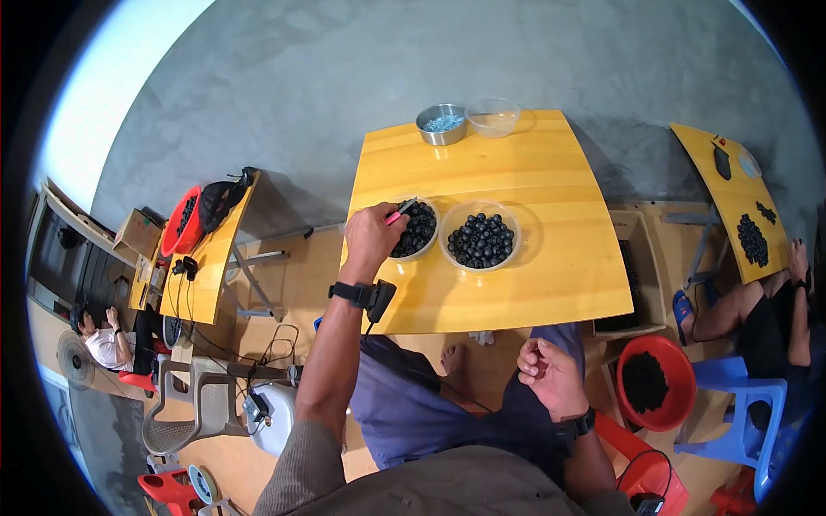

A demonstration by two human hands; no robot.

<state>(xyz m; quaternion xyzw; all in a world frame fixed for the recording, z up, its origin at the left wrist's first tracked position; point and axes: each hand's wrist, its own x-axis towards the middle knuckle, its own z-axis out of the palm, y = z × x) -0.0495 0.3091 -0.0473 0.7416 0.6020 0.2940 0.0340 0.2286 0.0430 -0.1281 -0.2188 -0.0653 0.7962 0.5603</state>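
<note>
My left hand (372, 236) is closed around a small pink-handled tool (397, 216) with a thin grey tip; its exact kind is unclear. The tip lies over a clear round bowl of small black round parts (417, 234) at the table's left. Right beside that stands a second clear bowl (516, 247), full of the same kind of black parts (479, 241). Below the table's front edge, over my lap, my right hand (553, 378) has its fingers curled in. Whether anything sits inside them cannot be seen.
At the yellow table's (568, 301) far edge stand a metal bowl (441, 125) with light-blue bits and a clear bowl (493, 119). A red basin (684, 387) of black pieces and a box (658, 267) flank my right. People sit at side tables left and right.
</note>
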